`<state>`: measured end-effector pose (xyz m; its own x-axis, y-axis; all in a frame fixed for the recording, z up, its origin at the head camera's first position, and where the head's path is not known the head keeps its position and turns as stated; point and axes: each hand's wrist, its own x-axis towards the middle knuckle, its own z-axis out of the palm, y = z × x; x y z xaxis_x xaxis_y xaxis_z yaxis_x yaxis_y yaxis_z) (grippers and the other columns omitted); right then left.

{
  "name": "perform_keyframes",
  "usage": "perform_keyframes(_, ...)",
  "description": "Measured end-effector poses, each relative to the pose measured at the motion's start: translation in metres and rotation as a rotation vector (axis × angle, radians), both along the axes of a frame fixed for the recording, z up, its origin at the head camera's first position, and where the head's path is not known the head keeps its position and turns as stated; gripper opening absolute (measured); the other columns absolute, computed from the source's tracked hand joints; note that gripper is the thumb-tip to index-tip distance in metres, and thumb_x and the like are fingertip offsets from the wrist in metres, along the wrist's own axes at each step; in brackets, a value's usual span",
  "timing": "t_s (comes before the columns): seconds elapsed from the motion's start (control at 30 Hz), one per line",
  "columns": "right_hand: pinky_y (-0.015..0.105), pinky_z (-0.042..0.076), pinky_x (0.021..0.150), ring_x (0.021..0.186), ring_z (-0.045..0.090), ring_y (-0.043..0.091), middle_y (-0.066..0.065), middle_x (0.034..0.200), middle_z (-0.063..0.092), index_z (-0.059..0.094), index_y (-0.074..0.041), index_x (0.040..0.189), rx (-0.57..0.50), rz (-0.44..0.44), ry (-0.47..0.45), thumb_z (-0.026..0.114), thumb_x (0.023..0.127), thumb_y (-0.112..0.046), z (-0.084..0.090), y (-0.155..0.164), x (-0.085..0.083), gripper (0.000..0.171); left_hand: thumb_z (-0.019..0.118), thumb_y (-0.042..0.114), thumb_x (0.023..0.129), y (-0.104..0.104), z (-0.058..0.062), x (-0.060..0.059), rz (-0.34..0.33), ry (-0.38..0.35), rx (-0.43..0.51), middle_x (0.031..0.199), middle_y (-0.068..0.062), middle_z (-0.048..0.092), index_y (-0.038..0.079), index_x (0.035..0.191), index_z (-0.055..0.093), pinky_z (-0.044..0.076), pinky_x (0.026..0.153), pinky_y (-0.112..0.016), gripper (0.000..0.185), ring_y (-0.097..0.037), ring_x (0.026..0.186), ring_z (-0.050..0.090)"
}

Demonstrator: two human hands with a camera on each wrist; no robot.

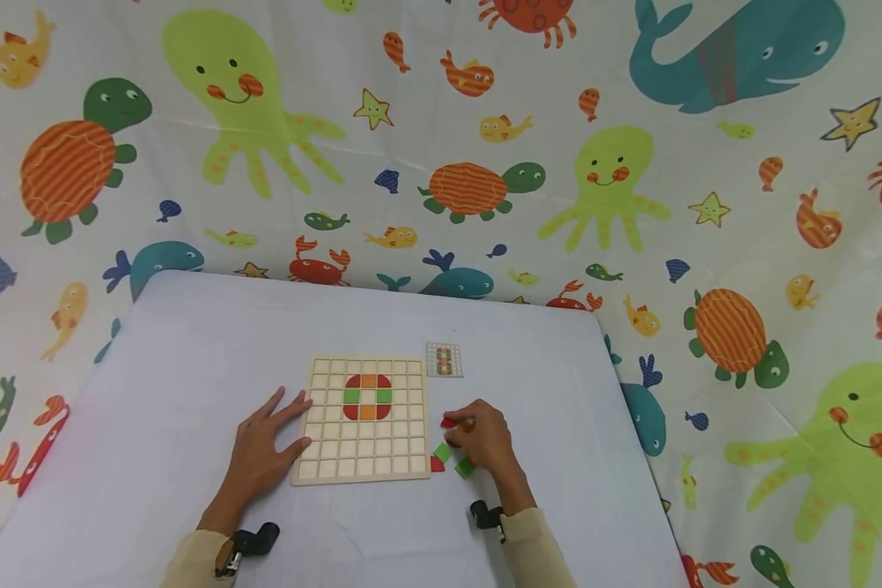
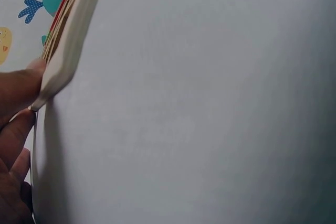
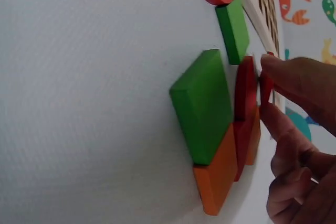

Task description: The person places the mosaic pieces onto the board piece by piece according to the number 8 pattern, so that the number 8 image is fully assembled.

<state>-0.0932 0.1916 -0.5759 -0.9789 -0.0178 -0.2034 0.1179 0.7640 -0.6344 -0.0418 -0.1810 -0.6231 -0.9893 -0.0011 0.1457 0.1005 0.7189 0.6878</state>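
Note:
A wooden grid board lies on the table, holding a ring of red, orange and green tiles. My left hand lies flat with straight, spread fingers against the board's left edge; its fingertips touch that edge. To the right of the board, my right hand pinches a small red tile between its fingertips. Under and beside it lie loose pieces: a large green tile, an orange tile, a red tile and another green tile.
A small pattern card lies just beyond the board's far right corner. The white table ends at a rounded far edge, with a sea-animal curtain behind and around it. Two green tiles and a red one sit by the board's right edge.

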Motion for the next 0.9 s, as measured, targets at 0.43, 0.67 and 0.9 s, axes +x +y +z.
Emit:
perform_keyframes(0.43, 0.024, 0.049, 0.062, 0.076, 0.059, 0.009, -0.004, 0.096, 0.072, 0.082, -0.02, 0.107, 0.036, 0.062, 0.147, 0.078, 0.098, -0.022, -0.008, -0.011, -0.006, 0.011, 0.085, 0.015, 0.085, 0.001, -0.003, 0.0, 0.006, 0.011, 0.003, 0.157, -0.018, 0.057, 0.012, 0.145, 0.065, 0.028, 0.113, -0.076, 0.063, -0.05, 0.153, 0.037)
perform_keyframes(0.67, 0.022, 0.051, 0.056, 0.066, 0.057, 0.006, 0.001, 0.097, 0.074, 0.072, -0.021, 0.111, -0.163, 0.143, 0.162, 0.066, 0.106, -0.023, -0.009, -0.029, -0.007, 0.007, 0.086, 0.017, 0.085, -0.001, -0.005, 0.001, 0.006, 0.029, -0.001, 0.155, -0.02, 0.058, 0.01, 0.144, 0.065, 0.029, 0.111, -0.076, 0.063, -0.051, 0.152, 0.038)
perform_keyframes(0.9, 0.022, 0.047, 0.058, 0.068, 0.051, 0.007, -0.002, 0.095, 0.069, 0.078, -0.024, 0.108, -0.257, 0.185, 0.177, 0.072, 0.103, -0.025, -0.003, -0.055, -0.002, 0.009, 0.086, 0.016, 0.085, -0.001, -0.004, 0.001, 0.006, 0.032, 0.006, 0.155, -0.019, 0.058, 0.011, 0.144, 0.066, 0.029, 0.111, -0.075, 0.063, -0.051, 0.152, 0.038)
